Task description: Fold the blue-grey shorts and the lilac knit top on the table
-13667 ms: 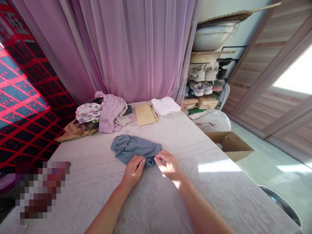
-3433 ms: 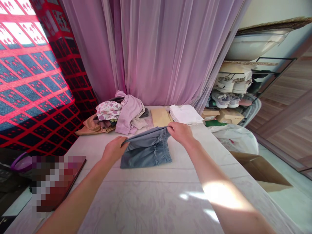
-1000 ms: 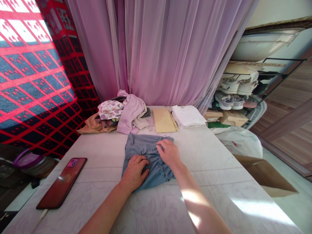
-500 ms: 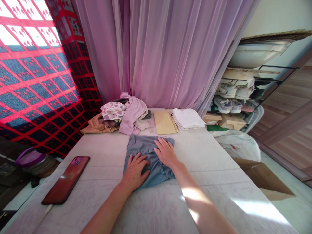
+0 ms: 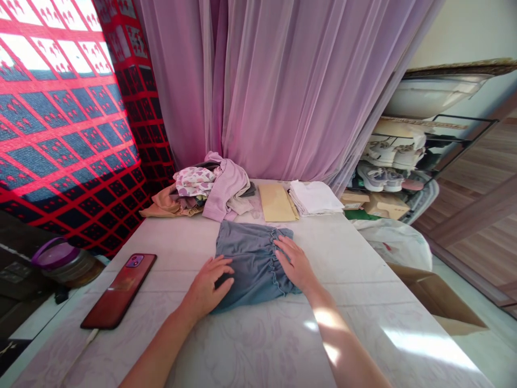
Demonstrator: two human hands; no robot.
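Observation:
A blue-grey garment [image 5: 250, 264] with a gathered, ruffled seam lies spread on the table [image 5: 343, 318] in front of me. At its left edge rests my left hand [image 5: 210, 284], fingers apart and slightly curved, holding nothing. My right hand [image 5: 296, 264] lies over the garment's right side, by the ruffle, with its fingers stretched out. Behind the garment are a folded tan cloth [image 5: 277, 202], a stack of folded white cloths [image 5: 315, 198] and a heap of loose clothes [image 5: 226, 186] in pink, orange and patterned fabric.
A red phone [image 5: 121, 291] with a charging cable lies on the left of the table. Lilac curtains [image 5: 283, 91] hang behind. To the right stand a shoe rack [image 5: 448, 141] and an open cardboard box [image 5: 436, 296]; a purple-lidded jar [image 5: 67, 261] is at left.
My hands have moved apart toward the garment's left and right sides. More of its ruffled seam shows between them. The whole view has shifted slightly.

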